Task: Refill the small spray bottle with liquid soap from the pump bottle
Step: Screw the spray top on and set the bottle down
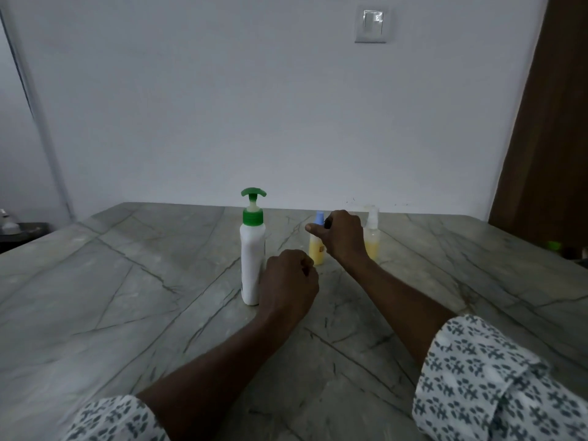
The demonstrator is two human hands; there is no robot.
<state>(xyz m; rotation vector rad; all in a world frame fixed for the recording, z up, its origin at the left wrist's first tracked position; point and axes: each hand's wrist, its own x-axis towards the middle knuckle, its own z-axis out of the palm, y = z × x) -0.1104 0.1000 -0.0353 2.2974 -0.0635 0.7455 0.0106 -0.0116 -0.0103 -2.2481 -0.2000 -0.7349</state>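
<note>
A tall white pump bottle (pixel 252 259) with a green pump head stands upright on the marble table (pixel 127 297). To its right stands a small yellow spray bottle (pixel 316 251) with a blue top. My right hand (pixel 342 238) reaches over it, fingers curled around the blue top with the thumb pointing left. My left hand (pixel 291 283) hovers just right of the pump bottle's base with its fingers curled; nothing shows in it. A second small bottle (pixel 372 237) with a clear spray top and yellow liquid stands behind my right hand, partly hidden.
The table runs back to a white wall with a light switch (pixel 371 24). A brown door or panel (pixel 547 138) stands at the right. A small green-capped object (pixel 553 246) sits at the far right edge, and dark items lie at the far left.
</note>
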